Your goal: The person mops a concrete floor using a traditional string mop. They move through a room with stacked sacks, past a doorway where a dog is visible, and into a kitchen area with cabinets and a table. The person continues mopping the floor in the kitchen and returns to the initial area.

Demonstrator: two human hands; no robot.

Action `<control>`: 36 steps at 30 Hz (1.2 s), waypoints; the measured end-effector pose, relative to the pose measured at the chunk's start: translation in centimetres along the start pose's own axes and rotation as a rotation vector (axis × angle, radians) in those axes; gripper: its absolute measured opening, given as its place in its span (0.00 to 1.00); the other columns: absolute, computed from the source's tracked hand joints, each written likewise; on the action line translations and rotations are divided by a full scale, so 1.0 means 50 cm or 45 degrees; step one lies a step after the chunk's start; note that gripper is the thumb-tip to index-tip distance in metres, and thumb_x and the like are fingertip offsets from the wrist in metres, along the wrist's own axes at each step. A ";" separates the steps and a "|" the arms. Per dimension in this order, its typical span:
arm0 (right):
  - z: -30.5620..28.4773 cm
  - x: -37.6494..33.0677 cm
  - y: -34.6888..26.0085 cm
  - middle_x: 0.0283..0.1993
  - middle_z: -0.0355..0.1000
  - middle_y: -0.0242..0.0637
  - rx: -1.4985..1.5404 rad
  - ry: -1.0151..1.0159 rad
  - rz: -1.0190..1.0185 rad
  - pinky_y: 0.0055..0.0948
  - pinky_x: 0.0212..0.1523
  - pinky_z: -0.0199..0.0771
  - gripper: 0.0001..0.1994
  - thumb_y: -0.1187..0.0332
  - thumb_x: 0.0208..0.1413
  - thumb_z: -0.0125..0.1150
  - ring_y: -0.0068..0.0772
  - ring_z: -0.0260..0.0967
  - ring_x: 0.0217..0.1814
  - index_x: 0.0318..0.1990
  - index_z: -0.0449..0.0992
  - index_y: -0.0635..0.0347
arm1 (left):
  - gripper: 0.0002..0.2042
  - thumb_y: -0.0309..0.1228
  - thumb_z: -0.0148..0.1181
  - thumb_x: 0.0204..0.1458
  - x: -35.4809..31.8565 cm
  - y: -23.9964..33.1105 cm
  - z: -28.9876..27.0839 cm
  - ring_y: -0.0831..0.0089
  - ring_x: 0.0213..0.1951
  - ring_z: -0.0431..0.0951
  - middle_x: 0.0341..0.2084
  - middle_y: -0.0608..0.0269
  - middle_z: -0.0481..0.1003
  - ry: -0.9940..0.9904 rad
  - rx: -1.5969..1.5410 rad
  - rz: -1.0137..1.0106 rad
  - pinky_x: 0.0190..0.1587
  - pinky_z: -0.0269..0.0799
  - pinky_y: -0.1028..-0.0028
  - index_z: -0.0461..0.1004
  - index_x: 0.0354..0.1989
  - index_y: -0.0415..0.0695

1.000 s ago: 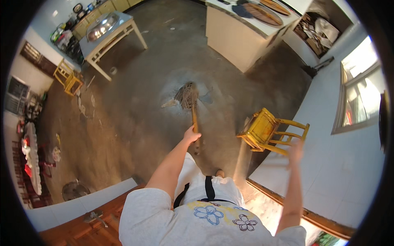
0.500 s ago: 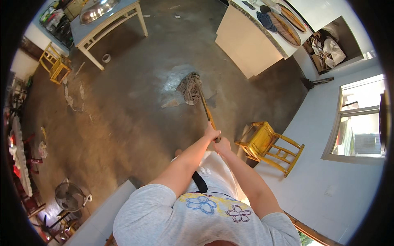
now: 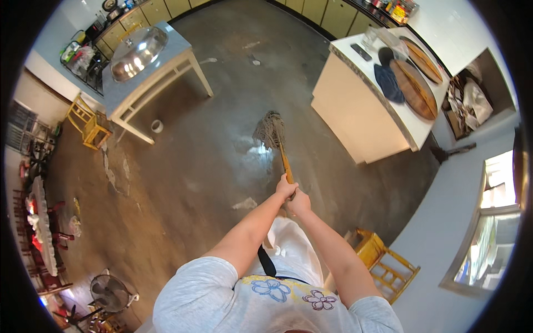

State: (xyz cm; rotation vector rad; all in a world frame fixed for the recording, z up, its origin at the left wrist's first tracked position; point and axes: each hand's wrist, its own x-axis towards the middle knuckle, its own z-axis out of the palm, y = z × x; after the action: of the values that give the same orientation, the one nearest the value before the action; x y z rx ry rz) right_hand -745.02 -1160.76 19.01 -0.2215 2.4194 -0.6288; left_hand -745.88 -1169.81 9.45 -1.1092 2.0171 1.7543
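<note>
A string mop with grey, stringy strands rests on the dark concrete floor ahead of me. Its wooden handle slants back toward my body. My left hand is closed round the handle, higher up toward the mop head. Just behind it and to the right, my right hand grips the handle near its end. Around the mop strands the floor has a wet sheen. A pale worn patch marks the floor left of my hands.
To the right, a yellow wooden chair stands near my right forearm. A white counter juts in at the far right. A blue-topped table bears a shiny metal cover at the far left. An electric fan stands at the near left.
I have moved forward: the counter and table look nearer, and the yellow chair has slipped back beside my right arm. The mop head sits farther ahead on the floor, still held in both hands.
</note>
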 end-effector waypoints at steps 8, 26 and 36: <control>-0.107 0.388 -0.205 0.36 0.74 0.51 -0.081 -0.044 -0.053 0.35 0.22 0.75 0.25 0.75 0.40 0.56 0.45 0.75 0.33 0.52 0.67 0.63 | 0.39 0.37 0.61 0.40 0.353 0.220 -0.121 0.58 0.52 0.71 0.51 0.48 0.68 0.086 -0.145 -0.034 0.54 0.65 0.67 0.51 0.63 0.45; -0.335 1.217 -0.823 0.38 0.73 0.52 -0.200 -0.098 -0.179 0.41 0.44 0.71 0.25 0.73 0.38 0.58 0.51 0.71 0.43 0.50 0.69 0.58 | 0.38 0.35 0.59 0.44 1.106 0.782 -0.565 0.57 0.53 0.69 0.53 0.46 0.67 0.209 -0.163 -0.166 0.55 0.64 0.66 0.48 0.64 0.43; -0.473 1.703 -1.219 0.38 0.74 0.52 -0.278 -0.246 -0.343 0.41 0.43 0.72 0.20 0.73 0.38 0.58 0.51 0.72 0.42 0.45 0.70 0.61 | 0.36 0.33 0.59 0.43 1.595 1.051 -0.814 0.59 0.49 0.72 0.46 0.50 0.71 0.435 -0.314 -0.158 0.52 0.66 0.67 0.52 0.63 0.45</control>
State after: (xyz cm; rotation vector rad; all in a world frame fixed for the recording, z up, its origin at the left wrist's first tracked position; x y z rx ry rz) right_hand -826.58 -1230.54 20.11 -0.6762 2.2856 -0.4340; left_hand -823.90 -1238.30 8.18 -1.6745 1.8894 1.8915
